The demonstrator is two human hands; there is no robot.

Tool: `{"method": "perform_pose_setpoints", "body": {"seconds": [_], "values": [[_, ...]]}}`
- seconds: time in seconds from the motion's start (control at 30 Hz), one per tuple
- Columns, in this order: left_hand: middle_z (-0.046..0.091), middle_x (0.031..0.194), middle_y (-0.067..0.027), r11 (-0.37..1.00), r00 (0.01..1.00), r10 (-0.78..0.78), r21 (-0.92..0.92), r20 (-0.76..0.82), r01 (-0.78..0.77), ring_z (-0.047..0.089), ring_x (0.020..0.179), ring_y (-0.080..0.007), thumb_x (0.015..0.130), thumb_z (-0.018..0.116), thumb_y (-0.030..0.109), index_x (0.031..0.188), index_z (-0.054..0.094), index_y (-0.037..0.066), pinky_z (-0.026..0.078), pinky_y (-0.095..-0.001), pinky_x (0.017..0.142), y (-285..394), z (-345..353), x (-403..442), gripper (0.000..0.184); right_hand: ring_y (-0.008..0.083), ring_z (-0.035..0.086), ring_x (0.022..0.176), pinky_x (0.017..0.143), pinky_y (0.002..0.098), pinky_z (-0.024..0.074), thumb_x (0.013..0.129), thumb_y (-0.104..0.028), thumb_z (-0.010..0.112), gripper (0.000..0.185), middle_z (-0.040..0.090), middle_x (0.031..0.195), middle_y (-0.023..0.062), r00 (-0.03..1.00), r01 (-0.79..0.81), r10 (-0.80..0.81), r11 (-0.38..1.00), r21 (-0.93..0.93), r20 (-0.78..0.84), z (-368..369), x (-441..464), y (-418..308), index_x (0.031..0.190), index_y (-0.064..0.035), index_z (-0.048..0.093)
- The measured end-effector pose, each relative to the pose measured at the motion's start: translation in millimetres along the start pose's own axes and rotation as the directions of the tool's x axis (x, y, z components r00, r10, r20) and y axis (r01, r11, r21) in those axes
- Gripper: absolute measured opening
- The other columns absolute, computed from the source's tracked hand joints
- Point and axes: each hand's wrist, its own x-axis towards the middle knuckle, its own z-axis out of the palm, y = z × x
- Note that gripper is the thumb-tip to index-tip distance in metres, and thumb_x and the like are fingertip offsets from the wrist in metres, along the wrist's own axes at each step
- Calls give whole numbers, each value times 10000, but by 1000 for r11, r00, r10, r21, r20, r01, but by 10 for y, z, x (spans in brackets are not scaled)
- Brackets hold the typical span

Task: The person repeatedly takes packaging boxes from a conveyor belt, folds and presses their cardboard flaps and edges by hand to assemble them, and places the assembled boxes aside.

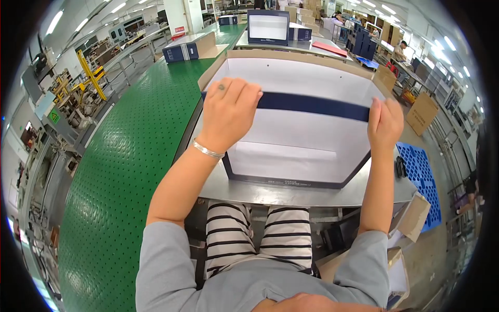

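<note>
A large box [291,127] with a white inside and a dark blue front frame stands on the metal table [260,195] in front of me. Across its upper front runs a dark blue strip [314,106]. My left hand [228,106], with a ring and a bracelet, is closed at the strip's left end. At the right end, my right hand [385,122] grips the strip between thumb and curled fingers. My knuckles hide part of both ends. Small print lies along the box's lower front edge.
A green perforated conveyor surface [122,140] runs along my left. Farther back are another blue-framed box [267,27], a closed blue box [181,52] and a red flat piece [329,49]. A blue pallet [423,182] lies on the floor at right, near cardboard [423,113].
</note>
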Motion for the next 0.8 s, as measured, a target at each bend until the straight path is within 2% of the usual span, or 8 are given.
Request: {"method": "perform_pose_setpoints", "body": {"seconds": [0.27,0.37,0.43,0.47,0.53,0.63,0.7,0.8], "values": [[541,743,8,991,998,-33,-128,-60,25,473,654,-176,840,662,205,732,574,135,363,-289,631,684,277,326,156,215,415,555,526,340,356,791,-30,706,111,480,653,37,995,39,-48,994,102,90,-53,-22,-434,712,-51,631],[511,697,5,968,995,-41,-249,-91,17,446,618,-170,838,663,227,671,552,136,353,-282,604,557,324,327,221,252,623,862,760,358,499,765,-85,722,173,653,986,63,990,83,-114,946,313,83,-312,8,-794,935,-65,699],[513,654,30,952,992,-123,-280,13,121,489,680,-175,847,671,324,633,550,157,379,-324,640,235,378,186,297,274,629,1008,893,421,502,782,-145,690,271,653,1111,66,973,179,-218,916,360,69,-803,-143,-917,1045,-83,701],[513,654,30,952,993,-117,-283,4,113,489,680,-175,847,671,324,633,550,157,379,-324,640,26,427,131,297,268,631,992,909,433,510,827,-200,613,261,660,1078,58,965,204,-247,917,342,87,-1092,-247,-924,1046,-92,706],[529,693,11,906,980,-195,-377,41,195,490,691,-186,856,662,273,684,593,150,382,-334,680,-272,490,65,223,282,632,993,925,433,510,854,-206,547,271,665,1074,73,972,222,-157,859,461,-175,-1174,-514,-828,1040,-89,706],[545,741,1,899,988,-138,-427,-71,95,469,687,-197,867,645,237,727,617,142,371,-334,703,90,426,148,172,306,634,1001,924,436,511,896,-234,507,291,663,1067,111,988,93,-27,893,441,-155,-1012,-547,-812,1014,-57,706],[539,770,-2,753,987,-56,-656,-150,-57,438,680,-198,877,642,274,728,593,133,347,-314,708,689,189,155,211,334,636,1017,919,440,512,920,-270,502,332,657,1064,147,999,20,-9,919,395,-30,-800,-482,-781,1022,-15,689],[524,763,4,766,994,-47,-642,-94,-24,426,678,-195,873,651,289,718,579,134,345,-317,694,911,-27,232,232,355,638,1035,931,447,510,937,-316,499,387,655,1065,161,998,41,-13,901,433,-69,-549,-450,-720,1032,14,677]]}}
